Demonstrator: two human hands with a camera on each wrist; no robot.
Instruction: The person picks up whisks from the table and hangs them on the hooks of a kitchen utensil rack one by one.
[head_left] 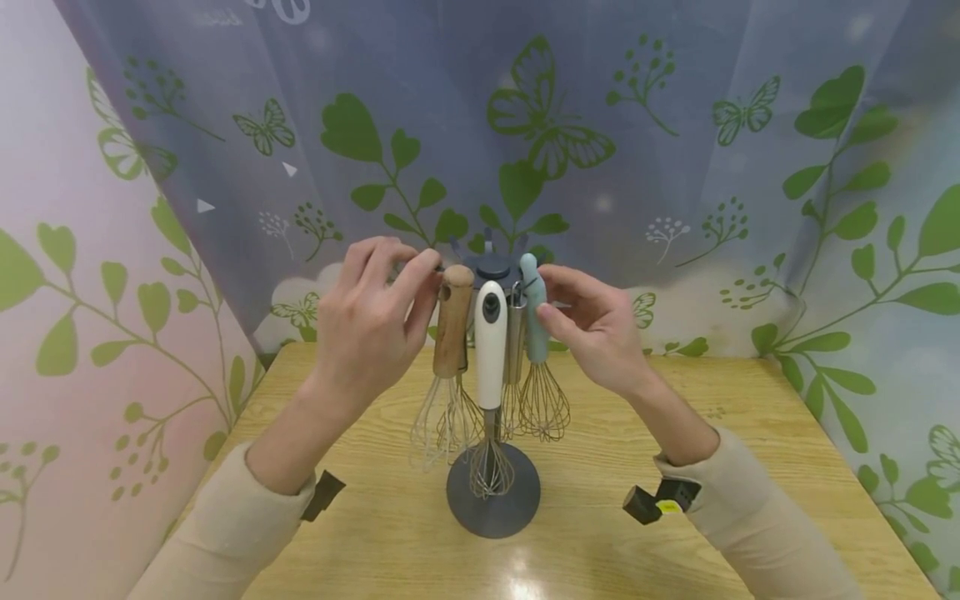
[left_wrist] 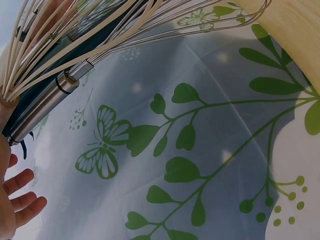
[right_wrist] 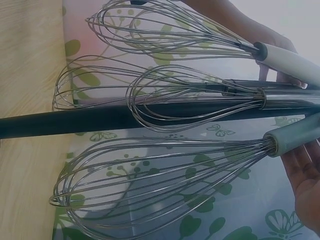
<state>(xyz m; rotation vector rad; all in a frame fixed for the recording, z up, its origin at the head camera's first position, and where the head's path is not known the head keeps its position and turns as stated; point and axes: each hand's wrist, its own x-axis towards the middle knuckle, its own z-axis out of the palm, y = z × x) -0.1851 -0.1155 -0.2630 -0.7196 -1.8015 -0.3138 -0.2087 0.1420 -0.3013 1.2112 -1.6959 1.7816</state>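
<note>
Several whisks hang around a dark stand with a round base. My left hand is at the upper end of the wooden-handled whisk, thumb and index finger close to its top; their exact contact is partly hidden. In the left wrist view, other fingers of that hand are spread. My right hand pinches the light blue handle of another whisk between thumb and fingers. Between them hang a white-handled whisk in front and a metal-handled whisk.
The stand is on a light wooden table. Behind it hangs a blue-grey curtain printed with green leaves and butterflies. Patterned walls border the table on both sides. Both wrists carry small black cameras.
</note>
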